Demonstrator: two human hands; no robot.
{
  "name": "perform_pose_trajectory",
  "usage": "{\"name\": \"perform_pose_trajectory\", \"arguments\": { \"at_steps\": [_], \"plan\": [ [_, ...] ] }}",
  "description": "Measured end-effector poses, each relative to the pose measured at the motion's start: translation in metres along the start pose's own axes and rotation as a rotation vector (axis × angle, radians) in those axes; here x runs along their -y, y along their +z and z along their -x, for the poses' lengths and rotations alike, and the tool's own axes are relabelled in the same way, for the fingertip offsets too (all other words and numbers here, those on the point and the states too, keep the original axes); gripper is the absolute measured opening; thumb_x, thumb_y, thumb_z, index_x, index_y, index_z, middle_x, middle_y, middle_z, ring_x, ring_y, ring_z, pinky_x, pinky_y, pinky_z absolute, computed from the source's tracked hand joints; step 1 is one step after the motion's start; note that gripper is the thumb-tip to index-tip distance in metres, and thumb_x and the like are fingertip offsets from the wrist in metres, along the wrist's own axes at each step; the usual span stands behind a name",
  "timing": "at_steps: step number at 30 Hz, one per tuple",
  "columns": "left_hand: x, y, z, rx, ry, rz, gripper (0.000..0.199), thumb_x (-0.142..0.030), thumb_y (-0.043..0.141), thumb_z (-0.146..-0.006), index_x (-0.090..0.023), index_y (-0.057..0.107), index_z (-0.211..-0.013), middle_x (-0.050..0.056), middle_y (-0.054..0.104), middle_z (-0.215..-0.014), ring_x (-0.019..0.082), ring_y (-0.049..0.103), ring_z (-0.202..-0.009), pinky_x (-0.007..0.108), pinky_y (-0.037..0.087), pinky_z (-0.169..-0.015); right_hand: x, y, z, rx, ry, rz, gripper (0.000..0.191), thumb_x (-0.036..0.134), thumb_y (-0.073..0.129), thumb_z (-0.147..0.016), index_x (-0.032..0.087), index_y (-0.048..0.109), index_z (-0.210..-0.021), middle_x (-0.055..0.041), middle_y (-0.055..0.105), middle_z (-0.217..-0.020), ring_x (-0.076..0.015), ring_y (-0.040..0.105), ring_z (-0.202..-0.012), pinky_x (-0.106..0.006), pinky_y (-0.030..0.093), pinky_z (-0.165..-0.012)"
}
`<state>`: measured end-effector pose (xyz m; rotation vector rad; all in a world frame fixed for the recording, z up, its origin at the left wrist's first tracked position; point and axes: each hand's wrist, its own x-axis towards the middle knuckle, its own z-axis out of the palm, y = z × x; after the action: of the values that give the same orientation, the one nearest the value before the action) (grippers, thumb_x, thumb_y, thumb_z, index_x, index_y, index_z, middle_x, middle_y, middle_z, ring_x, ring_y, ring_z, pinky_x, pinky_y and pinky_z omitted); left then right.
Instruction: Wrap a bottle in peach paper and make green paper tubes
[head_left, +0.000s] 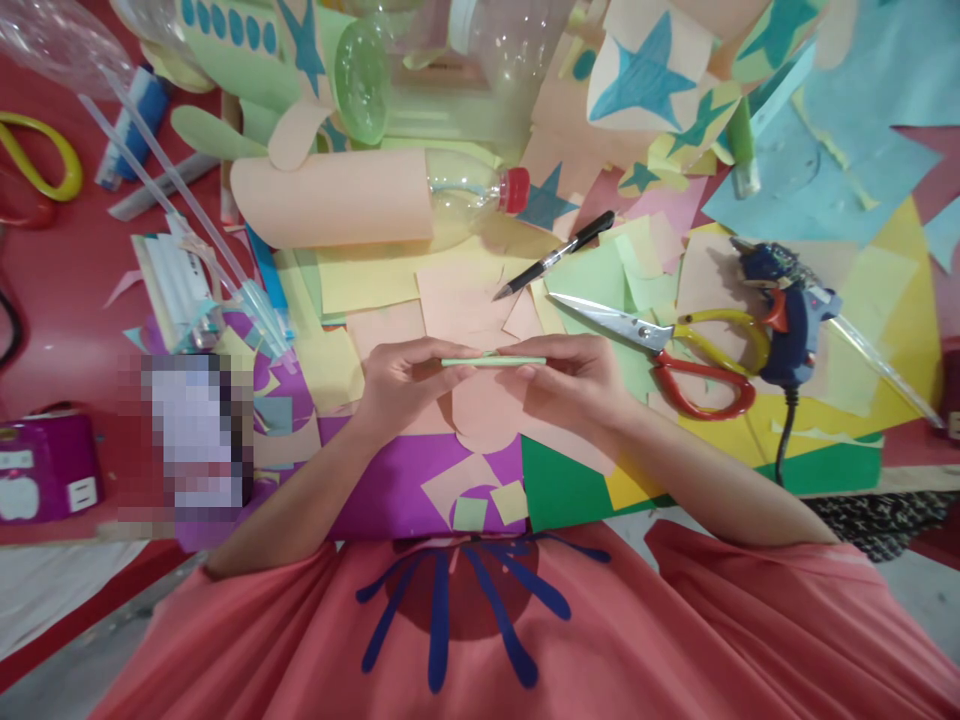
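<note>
A thin strip of light green paper [493, 361], folded or seen edge-on, stretches between my two hands. Its left end is pinched by my left hand [416, 378], thumb below and fingers above. My right hand [576, 375] grips the other end in the same way. Beneath them lies a peach paper piece with a rounded lower edge [487, 415]. Beyond my hands are a black pen [555, 255] and a bottle wrapped in peach paper [337, 198] with a red cap. Scissors with red and yellow handles [660, 345] lie right of my right hand.
A blue glue gun [791, 325] with its cord rests at the right. Clear straws [202, 240] and a blurred rectangular item [199, 430] are on the left. Plastic bottles [442, 90] and paper with blue stars [645, 80] stand or lie at the back. Paper scraps [469, 490] lie near the front edge.
</note>
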<state>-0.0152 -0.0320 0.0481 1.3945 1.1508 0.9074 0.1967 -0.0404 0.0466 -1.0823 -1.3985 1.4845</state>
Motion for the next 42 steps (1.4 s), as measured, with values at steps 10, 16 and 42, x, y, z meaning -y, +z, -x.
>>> {"name": "perform_pose_trajectory", "arguments": {
  "at_steps": [10, 16, 42],
  "plan": [
    [-0.0006, -0.0007, -0.0016, 0.097, 0.071, 0.030, 0.017, -0.027, 0.072, -0.077, -0.023, 0.078, -0.093, 0.005, 0.077, -0.096, 0.016, 0.074, -0.086, 0.020, 0.058, -0.078, 0.0050, 0.0007, -0.0011, 0.024, 0.020, -0.030, 0.016, 0.023, 0.072, -0.078, 0.022, 0.078, -0.093, -0.0043, 0.078, -0.092, -0.0146, 0.074, -0.083, -0.021, 0.059, -0.072],
    [-0.0025, -0.0030, -0.0031, 0.154, 0.132, -0.002, 0.016, -0.026, 0.069, -0.081, -0.024, 0.078, -0.094, 0.005, 0.077, -0.098, 0.016, 0.073, -0.089, 0.021, 0.057, -0.081, 0.0022, 0.0009, -0.0003, -0.019, 0.050, -0.008, 0.019, 0.022, 0.074, -0.075, 0.024, 0.077, -0.094, -0.0039, 0.078, -0.095, -0.0146, 0.074, -0.086, -0.022, 0.059, -0.075],
    [-0.0006, 0.0004, -0.0004, 0.067, -0.082, 0.061, 0.026, -0.043, 0.079, -0.069, -0.022, 0.079, -0.085, 0.005, 0.078, -0.087, 0.017, 0.074, -0.083, 0.020, 0.058, -0.076, 0.0011, -0.0031, -0.0039, 0.118, -0.145, 0.016, 0.022, 0.021, 0.064, -0.085, 0.024, 0.075, -0.104, -0.0055, 0.077, -0.095, -0.0124, 0.071, -0.085, -0.024, 0.056, -0.076]
  ]
}}
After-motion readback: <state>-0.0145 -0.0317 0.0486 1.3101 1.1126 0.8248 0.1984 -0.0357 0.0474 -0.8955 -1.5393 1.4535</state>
